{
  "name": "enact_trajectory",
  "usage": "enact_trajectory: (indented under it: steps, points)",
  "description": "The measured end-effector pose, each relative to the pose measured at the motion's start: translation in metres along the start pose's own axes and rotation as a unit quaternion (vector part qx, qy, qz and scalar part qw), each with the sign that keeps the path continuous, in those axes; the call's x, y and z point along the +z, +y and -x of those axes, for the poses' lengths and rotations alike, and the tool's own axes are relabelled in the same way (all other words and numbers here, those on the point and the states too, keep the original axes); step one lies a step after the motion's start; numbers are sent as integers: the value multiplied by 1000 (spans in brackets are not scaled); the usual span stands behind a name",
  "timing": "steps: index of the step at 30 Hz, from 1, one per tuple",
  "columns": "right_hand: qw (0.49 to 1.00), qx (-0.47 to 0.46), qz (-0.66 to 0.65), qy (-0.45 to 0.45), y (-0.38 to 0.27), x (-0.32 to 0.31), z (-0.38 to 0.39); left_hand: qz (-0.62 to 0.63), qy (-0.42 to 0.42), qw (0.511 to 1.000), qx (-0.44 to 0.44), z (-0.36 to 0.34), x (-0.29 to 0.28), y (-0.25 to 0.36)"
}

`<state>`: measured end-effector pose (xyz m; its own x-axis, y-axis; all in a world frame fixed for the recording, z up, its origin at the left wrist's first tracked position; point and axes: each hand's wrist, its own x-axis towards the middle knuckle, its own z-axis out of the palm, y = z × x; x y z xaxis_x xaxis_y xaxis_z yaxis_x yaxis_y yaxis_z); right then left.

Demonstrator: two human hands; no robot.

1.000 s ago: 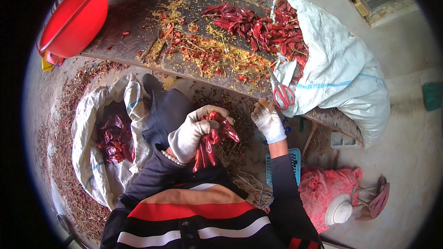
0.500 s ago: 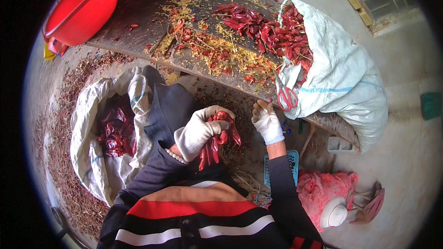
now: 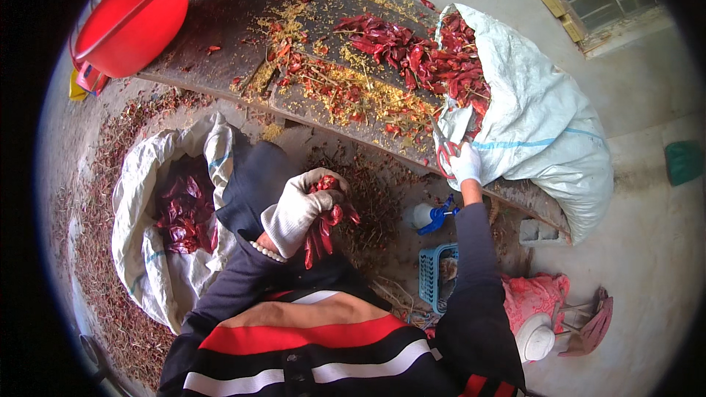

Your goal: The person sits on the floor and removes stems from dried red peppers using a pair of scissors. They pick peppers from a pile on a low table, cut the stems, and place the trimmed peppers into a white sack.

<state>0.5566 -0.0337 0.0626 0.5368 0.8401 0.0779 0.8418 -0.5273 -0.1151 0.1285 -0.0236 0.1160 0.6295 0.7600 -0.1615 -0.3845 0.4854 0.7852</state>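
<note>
Several dried red chili peppers (image 3: 318, 239) are bunched in my left hand (image 3: 301, 206), which wears a white glove and is closed around them in front of my body. My right hand (image 3: 466, 165), also in a white glove, is at the table's front edge, its fingers on the red handles of a pair of scissors (image 3: 446, 151). The blades point away toward the loose chilies. Beside my right hand a white woven sack (image 3: 544, 117) lies on its side, with dried chilies (image 3: 463, 66) spilling from its mouth onto the table.
Yellow seeds and broken chili bits litter the dark table (image 3: 213, 73). A red basin (image 3: 136, 18) stands at its far left. An open white sack (image 3: 140, 198) with chilies sits at my left. A blue basket (image 3: 429, 279) and a blue-topped spray bottle (image 3: 434, 218) are below the table edge.
My right hand has reached forward and right from beside the table edge and taken hold of the scissors. My left hand, still gripping the chilies, has shifted slightly left.
</note>
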Motion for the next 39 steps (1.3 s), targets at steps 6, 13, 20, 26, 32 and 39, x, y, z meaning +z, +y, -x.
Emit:
enact_trajectory:
  steps: [6,13,20,26,32,39]
  points:
    - [978,25,117,-169,2,7,-28,-37,31,998,-33,1,3,3]
    - [992,45,-15,-120,30,6,-33,-4,-2,999,-43,3,5,9]
    - [934,137,-329,-23,31,-10,2,-45,32,998,-6,8,7,12]
    - [975,-48,-214,-16,-43,-72,71,-235,62,968,63,3,7,-3]
    - [929,-351,-106,-44,-131,-133,134,-329,101,929,132,3,5,-13]
    - [906,-419,-39,-42,-152,-161,145,-406,138,888,168,3,8,-12]
